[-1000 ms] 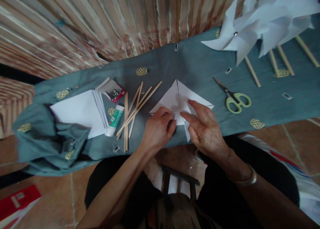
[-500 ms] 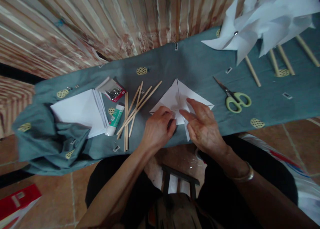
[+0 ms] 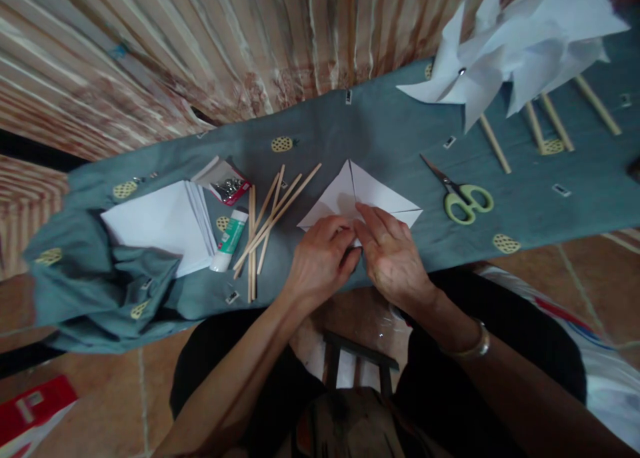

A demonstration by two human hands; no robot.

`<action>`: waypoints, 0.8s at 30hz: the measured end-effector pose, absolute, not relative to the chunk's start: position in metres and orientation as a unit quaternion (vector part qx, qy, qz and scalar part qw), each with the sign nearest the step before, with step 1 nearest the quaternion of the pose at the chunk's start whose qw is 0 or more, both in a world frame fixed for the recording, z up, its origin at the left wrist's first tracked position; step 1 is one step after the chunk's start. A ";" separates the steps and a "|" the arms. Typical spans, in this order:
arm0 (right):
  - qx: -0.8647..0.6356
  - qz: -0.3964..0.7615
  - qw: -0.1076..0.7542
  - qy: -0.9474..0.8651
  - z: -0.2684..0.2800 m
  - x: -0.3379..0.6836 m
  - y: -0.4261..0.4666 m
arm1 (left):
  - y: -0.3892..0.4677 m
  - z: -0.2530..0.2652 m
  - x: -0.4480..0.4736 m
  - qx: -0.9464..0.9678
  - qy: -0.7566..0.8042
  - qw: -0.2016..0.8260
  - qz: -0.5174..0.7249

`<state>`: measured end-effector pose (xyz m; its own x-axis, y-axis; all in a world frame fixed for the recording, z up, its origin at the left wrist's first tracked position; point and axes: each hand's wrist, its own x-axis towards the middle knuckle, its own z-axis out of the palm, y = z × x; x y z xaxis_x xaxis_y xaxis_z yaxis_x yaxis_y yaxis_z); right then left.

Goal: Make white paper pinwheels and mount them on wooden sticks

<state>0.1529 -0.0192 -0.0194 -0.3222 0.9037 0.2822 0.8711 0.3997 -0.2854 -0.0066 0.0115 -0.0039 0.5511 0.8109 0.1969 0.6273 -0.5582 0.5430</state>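
A white paper square [image 3: 330, 195] with slits cut in from its corners lies turned as a diamond on the table in front of me. My left hand [image 3: 320, 255] is closed on its near left part, thumb and fingers pinching the paper. Fingers bent together, my right hand [image 3: 393, 248] grips the near right part, its fingertips meeting the left hand's close to the paper's middle. The near corner is mostly hidden under both hands. Green-handled scissors [image 3: 460, 195] lie to the right of the paper. Several thin wooden sticks [image 3: 273, 221] lie crossed at its left.
A glue stick [image 3: 230, 238], an opened packet of metal fasteners [image 3: 230, 188] and a stack of white paper [image 3: 150, 221] are at the left. Several white paper pinwheels [image 3: 475, 78] on sticks lie at the far right. Behind the cloth-covered table [image 3: 385, 138] hangs a striped curtain [image 3: 280, 38].
My right hand has moved left and its spread fingers have closed on the paper beside my left hand. The flap that hung at the near edge is now gathered under the hands.
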 end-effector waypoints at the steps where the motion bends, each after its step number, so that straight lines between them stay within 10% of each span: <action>1: -0.548 0.043 0.202 -0.811 -0.019 0.153 -0.018 | 0.011 -0.005 -0.006 0.861 0.413 0.203 0.216; 24: -0.630 0.080 0.286 -0.717 -0.004 0.205 -0.012 | 0.023 0.000 -0.029 0.888 0.396 0.148 0.182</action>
<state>0.2052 -0.0122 -0.0039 -0.0417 0.9498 0.3099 0.8580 0.1930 -0.4759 -0.0291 0.0229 -0.0003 0.6199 0.7573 0.2057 0.6496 -0.6423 0.4069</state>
